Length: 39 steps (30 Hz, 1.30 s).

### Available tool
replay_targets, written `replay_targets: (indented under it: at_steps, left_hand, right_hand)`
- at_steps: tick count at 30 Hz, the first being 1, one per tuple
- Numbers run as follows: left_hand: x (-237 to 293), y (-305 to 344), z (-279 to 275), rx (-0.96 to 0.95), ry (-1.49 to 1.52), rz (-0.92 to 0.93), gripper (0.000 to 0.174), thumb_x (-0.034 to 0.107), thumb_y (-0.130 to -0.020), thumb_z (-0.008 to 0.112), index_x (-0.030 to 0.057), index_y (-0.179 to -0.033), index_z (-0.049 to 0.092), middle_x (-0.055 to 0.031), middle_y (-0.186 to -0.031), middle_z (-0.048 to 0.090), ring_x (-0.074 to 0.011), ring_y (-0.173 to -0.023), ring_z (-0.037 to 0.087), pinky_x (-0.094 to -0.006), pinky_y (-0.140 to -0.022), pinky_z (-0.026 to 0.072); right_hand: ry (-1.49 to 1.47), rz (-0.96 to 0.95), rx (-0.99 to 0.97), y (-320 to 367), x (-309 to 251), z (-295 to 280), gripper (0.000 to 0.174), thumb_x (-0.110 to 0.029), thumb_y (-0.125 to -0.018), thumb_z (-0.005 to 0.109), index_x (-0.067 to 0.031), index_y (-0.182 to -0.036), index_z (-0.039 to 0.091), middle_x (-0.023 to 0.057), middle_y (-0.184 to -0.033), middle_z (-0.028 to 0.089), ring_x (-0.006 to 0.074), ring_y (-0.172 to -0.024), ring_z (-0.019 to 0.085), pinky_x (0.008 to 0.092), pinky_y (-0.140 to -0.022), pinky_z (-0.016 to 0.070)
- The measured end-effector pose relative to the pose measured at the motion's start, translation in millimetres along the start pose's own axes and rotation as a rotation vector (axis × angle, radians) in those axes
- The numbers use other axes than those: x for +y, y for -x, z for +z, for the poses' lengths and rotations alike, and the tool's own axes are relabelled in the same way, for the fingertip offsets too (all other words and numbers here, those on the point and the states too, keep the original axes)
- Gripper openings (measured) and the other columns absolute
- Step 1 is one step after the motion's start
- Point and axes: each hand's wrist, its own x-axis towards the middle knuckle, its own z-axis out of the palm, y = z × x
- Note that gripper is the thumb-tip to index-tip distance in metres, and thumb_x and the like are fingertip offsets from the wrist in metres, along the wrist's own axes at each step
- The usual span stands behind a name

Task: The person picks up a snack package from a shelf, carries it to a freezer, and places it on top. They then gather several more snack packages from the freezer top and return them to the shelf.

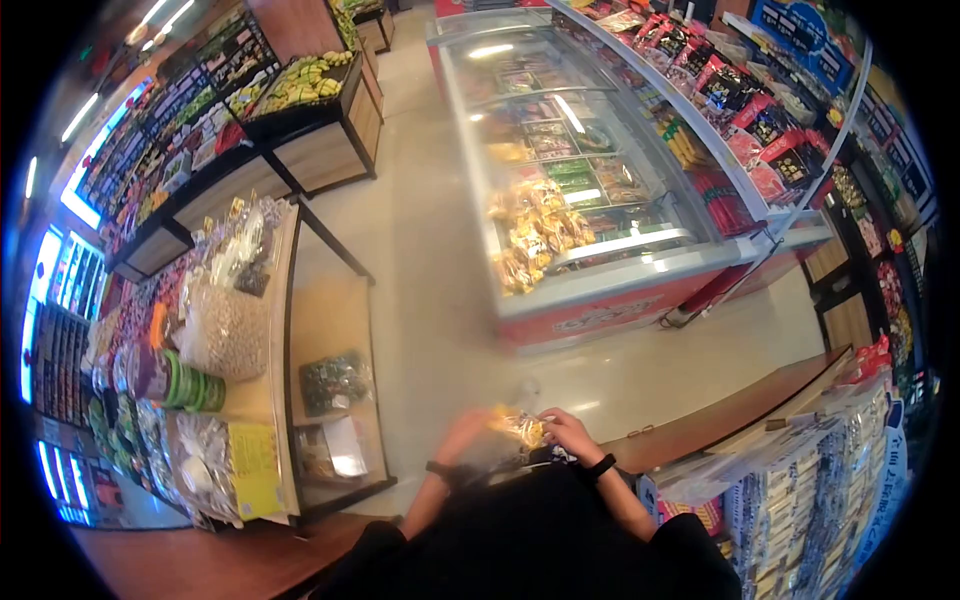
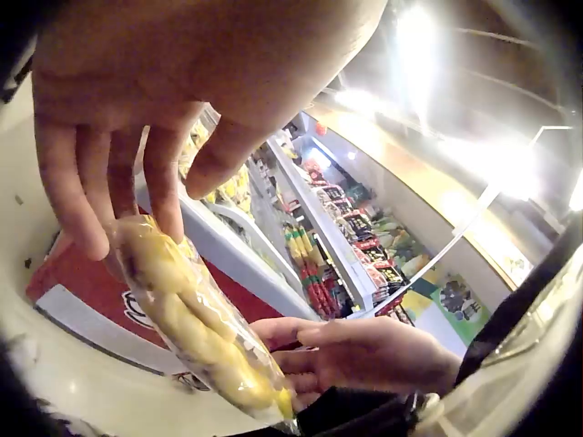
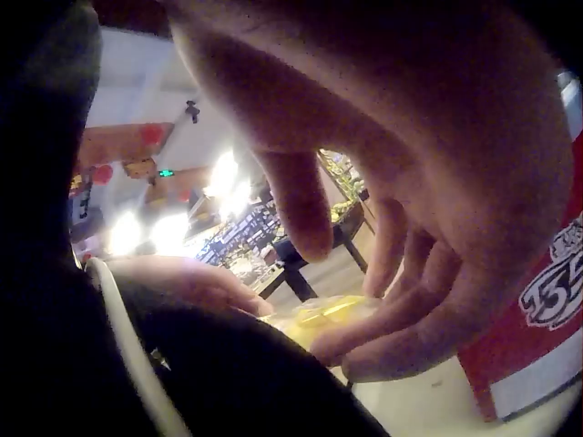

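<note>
A clear bag of yellow, rounded pieces (image 1: 527, 428) (image 2: 196, 319) (image 3: 319, 316) is between the two hands, low in front of the dark-clothed body. The left hand (image 1: 465, 440) (image 2: 182, 82) reaches over its upper end in the left wrist view; fairly straight fingers touch that end and the thumb stands away. At the other side, the right hand (image 1: 573, 438) (image 2: 364, 355) (image 3: 410, 182) has its fingers curved round the bag's edge, its thumb apart in the right wrist view. The bag's far side is hidden.
A glass-topped freezer (image 1: 600, 290) stands ahead, more yellow packages (image 1: 540, 230) at its near end. A wooden display shelf (image 1: 290, 430) with bagged goods is at the left, stacked packages (image 1: 810, 490) at the right. Fruit stands (image 1: 325, 150) line the far left of the aisle (image 1: 420, 200).
</note>
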Motion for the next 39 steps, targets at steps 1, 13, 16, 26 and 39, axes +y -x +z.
replay_targets:
  at_steps: [1, 13, 16, 26, 39]
  left_hand:
    - [10, -13, -5, 0.0, -0.003, 0.07, 0.032, 0.032, -0.095, 0.057, 0.0062, -0.109, 0.07, -0.0015, -0.096, 0.068, -0.0115, -0.083, 0.06, -0.0274, -0.072, 0.0487]
    - [177, -203, -60, -0.042, -0.123, 0.248, 0.028, 0.022, -0.095, 0.055, 0.0012, -0.109, 0.068, -0.0022, -0.098, 0.068, -0.0105, -0.085, 0.057, -0.0266, -0.075, 0.0452]
    - [221, -231, -65, -0.139, -0.07, 0.204, 0.027, 0.02, -0.095, 0.055, 0.0011, -0.108, 0.069, -0.0023, -0.098, 0.068, -0.0113, -0.088, 0.057, -0.0268, -0.079, 0.0448]
    - [263, -389, -109, -0.422, -0.286, 0.264, 0.027, 0.018, -0.094, 0.056, 0.0011, -0.111, 0.067, -0.0054, -0.105, 0.065, -0.0154, -0.094, 0.058, -0.0281, -0.086, 0.045]
    - [294, -455, -120, -0.804, -0.613, 0.581, 0.029, 0.011, -0.088, 0.058, 0.007, -0.115, 0.065, -0.012, -0.117, 0.058, -0.0255, -0.116, 0.05, -0.035, -0.101, 0.0383]
  right_hand:
    - [0.042, -0.05, 0.002, -16, -2, -6, 0.027, -0.014, -0.089, 0.058, -0.007, -0.114, 0.062, 0.0059, -0.084, 0.065, 0.0112, -0.071, 0.063, 0.0239, -0.064, 0.0506]
    - [-0.185, -0.071, 0.312, -165, -104, -54, 0.028, -0.01, -0.087, 0.057, -0.0065, -0.114, 0.062, 0.0041, -0.083, 0.062, 0.0108, -0.072, 0.059, 0.0253, -0.065, 0.0494]
    - [-0.193, -0.189, 0.477, -195, -106, -54, 0.029, -0.007, -0.087, 0.056, -0.0059, -0.116, 0.061, 0.0045, -0.088, 0.06, 0.0117, -0.074, 0.061, 0.0247, -0.065, 0.05]
    - [-0.298, -0.241, 0.929, -296, -147, -30, 0.034, -0.006, -0.084, 0.059, -0.0062, -0.118, 0.059, 0.0042, -0.099, 0.06, 0.0124, -0.079, 0.062, 0.0252, -0.067, 0.0501]
    - [-0.23, -0.139, 1.306, -344, -165, 26, 0.042, -0.009, -0.081, 0.066, -0.0059, -0.123, 0.058, 0.0148, -0.141, 0.044, 0.0212, -0.093, 0.063, 0.0316, -0.086, 0.0508]
